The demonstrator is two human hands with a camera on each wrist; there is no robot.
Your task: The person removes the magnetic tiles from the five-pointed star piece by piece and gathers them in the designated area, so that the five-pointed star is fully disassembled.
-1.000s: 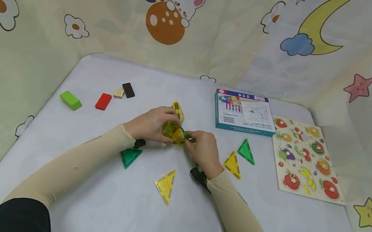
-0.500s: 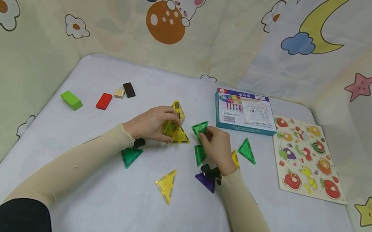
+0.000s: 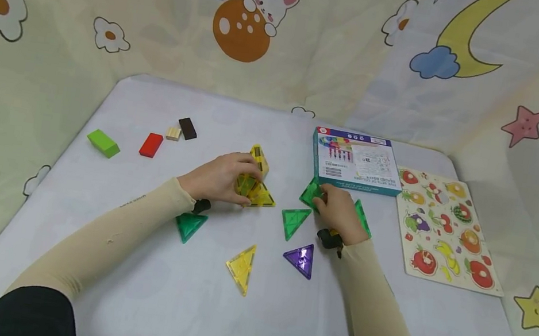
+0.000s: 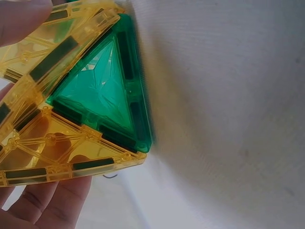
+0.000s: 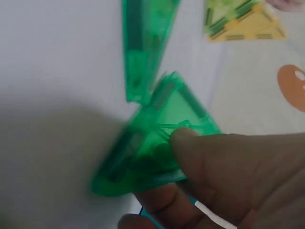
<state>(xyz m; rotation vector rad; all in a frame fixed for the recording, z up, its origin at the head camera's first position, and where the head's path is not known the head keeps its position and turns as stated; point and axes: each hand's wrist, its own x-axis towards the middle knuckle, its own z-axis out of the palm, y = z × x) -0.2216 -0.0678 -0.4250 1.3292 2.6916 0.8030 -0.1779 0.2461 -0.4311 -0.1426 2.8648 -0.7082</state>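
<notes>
My left hand grips a standing build of yellow triangular magnetic tiles, thumb and fingers on opposite sides. A green triangular tile is set among the yellow ones in the left wrist view. Right of it, my right hand pinches a green triangular magnetic tile between thumb and fingers, tilted, just in front of the box. Its corner meets or nearly meets another green tile lying on the table. Part of the held tile is hidden behind my fingers.
Loose on the table are a purple triangle, a yellow triangle and green triangles beside each wrist. A flat box and a fruit puzzle board lie right. Several blocks, including a red block, lie back left.
My right hand has moved right, away from the yellow build, carrying a green tile. The second green tile has turned slightly, and the purple tile is uncovered. My left hand stays put.
</notes>
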